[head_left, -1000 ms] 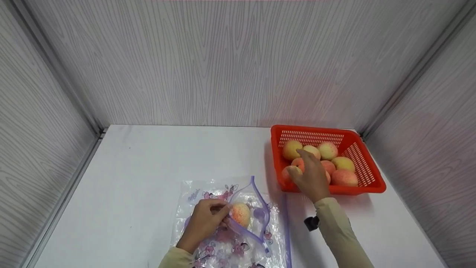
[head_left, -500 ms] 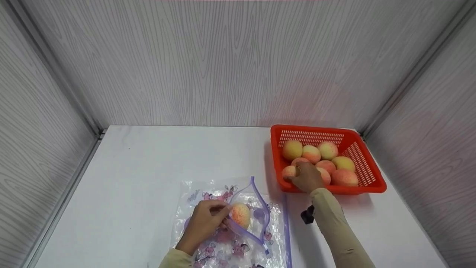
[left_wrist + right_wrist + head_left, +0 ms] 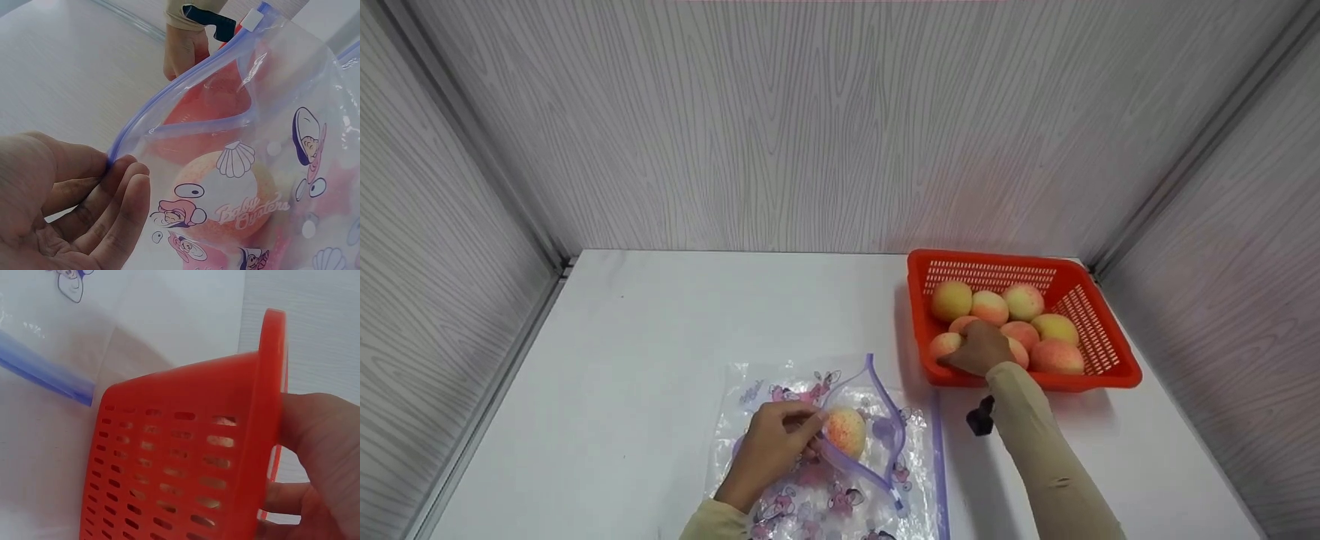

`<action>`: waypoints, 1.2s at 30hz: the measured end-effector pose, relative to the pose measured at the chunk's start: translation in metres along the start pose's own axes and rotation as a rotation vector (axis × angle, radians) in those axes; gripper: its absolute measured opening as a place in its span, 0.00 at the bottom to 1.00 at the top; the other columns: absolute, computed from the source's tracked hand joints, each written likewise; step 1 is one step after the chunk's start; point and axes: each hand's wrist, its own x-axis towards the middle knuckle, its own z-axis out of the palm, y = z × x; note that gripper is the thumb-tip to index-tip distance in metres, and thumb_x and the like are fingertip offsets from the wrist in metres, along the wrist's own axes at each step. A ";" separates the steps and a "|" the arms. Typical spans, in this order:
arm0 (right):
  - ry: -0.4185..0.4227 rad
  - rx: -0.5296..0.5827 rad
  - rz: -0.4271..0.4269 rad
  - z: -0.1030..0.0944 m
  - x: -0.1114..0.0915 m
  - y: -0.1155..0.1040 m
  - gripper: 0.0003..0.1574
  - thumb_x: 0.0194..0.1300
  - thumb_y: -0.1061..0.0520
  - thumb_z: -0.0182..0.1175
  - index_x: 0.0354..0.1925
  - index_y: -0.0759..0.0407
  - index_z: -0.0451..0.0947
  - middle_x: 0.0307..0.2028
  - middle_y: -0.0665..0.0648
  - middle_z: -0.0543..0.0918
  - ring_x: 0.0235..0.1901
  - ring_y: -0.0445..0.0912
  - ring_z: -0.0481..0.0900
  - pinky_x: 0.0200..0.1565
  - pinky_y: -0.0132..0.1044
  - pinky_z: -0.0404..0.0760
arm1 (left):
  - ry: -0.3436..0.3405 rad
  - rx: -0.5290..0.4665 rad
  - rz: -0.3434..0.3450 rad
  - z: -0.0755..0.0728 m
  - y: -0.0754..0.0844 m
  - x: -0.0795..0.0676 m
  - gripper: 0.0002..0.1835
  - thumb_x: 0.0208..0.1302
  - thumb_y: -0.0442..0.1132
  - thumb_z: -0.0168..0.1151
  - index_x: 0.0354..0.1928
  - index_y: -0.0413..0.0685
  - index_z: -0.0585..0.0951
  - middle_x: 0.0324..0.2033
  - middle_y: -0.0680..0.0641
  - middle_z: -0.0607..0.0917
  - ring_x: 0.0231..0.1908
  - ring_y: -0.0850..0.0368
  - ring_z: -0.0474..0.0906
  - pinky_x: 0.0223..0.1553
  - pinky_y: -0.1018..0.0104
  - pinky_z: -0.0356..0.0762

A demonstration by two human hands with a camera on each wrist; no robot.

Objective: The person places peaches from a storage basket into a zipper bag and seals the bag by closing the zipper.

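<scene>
My left hand (image 3: 776,442) pinches the purple rim of a clear printed slider zip bag (image 3: 135,126) between thumb and fingers. The bag lies on the table with its mouth spread apart, and a peach (image 3: 846,433) sits inside. My right hand (image 3: 982,351) reaches over the front rim of a red plastic basket (image 3: 1099,375). Its thumb and fingers curl about a peach (image 3: 946,345) in the front left corner. In the right wrist view the basket wall hides the fingertips and that peach.
Several more peaches, red and yellow, fill the basket; one yellow peach (image 3: 952,301) is at its back left. The white table (image 3: 697,315) ends at a grey wood-grain panel (image 3: 750,150). The bag's white slider (image 3: 252,20) is at one end of its mouth.
My right hand has come down into the basket onto the front left peach, its spread fingers closing around it. The left hand and bag have stayed in place.
</scene>
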 end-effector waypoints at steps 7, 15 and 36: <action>0.091 0.244 0.055 0.008 -0.004 0.008 0.17 0.51 0.45 0.70 0.33 0.53 0.78 0.27 0.53 0.77 0.32 0.49 0.75 0.36 0.36 0.74 | -0.031 -0.049 -0.001 0.004 -0.006 0.000 0.14 0.66 0.39 0.59 0.40 0.31 0.82 0.25 0.40 0.83 0.21 0.53 0.81 0.25 0.61 0.84; 0.204 0.273 0.000 0.002 -0.010 0.013 0.22 0.44 0.42 0.72 0.30 0.53 0.77 0.21 0.51 0.75 0.27 0.47 0.75 0.30 0.35 0.72 | -0.029 -0.028 0.018 0.005 -0.005 0.002 0.13 0.66 0.38 0.60 0.38 0.31 0.82 0.24 0.40 0.83 0.19 0.56 0.80 0.25 0.56 0.84; 0.207 0.741 -0.315 -0.001 -0.077 -0.007 0.38 0.42 0.44 0.77 0.51 0.53 0.78 0.46 0.53 0.80 0.45 0.49 0.78 0.48 0.46 0.79 | -0.001 0.025 0.066 0.005 0.011 0.004 0.13 0.65 0.40 0.61 0.38 0.34 0.83 0.23 0.44 0.83 0.26 0.41 0.82 0.28 0.53 0.84</action>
